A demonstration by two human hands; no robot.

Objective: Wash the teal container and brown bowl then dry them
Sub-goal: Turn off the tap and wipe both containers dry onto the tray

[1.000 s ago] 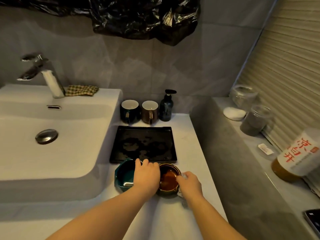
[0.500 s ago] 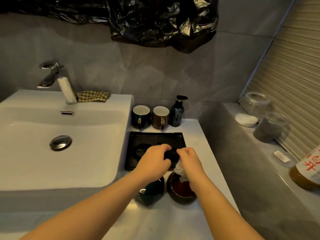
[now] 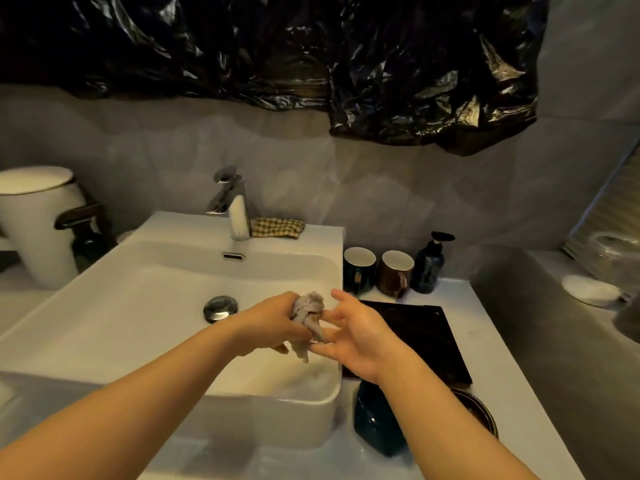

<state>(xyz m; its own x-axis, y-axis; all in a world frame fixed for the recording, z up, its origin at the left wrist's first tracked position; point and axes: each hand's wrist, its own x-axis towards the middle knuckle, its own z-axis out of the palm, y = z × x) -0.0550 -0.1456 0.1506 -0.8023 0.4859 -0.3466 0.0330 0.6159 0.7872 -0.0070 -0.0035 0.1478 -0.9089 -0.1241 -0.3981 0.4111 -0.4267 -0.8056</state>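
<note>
1. Sink [image 3: 138, 323]: takes up the left of the view, with the faucet [image 3: 235, 209] at the back rim. No running water seen. Judged the proper place to wet or wring a cloth.
2. Counter [image 3: 485, 341]: carries a black tray [image 3: 422, 337] right of the sink, with both vessels in front of it.
3. Teal container [image 3: 375, 420]: on the counter just beside the sink's front corner, partly hidden under the right forearm. Attitude unclear. Not held.
4. Brown bowl [image 3: 479, 412]: just right of the container, mostly hidden by the same forearm. Not held.
5. Right hand [image 3: 356, 336]: released, fingers spread, tips at the cloth's hanging tail. Contact probable.
6. Left hand [image 3: 273, 327]: clenched round the grey cloth [image 3: 308, 313], above the sink's right edge.
7. Recommended: pinch the tail with the right hand, twist against the left, keep drips inside the basin, and mind the forearm above the vessels.
</note>
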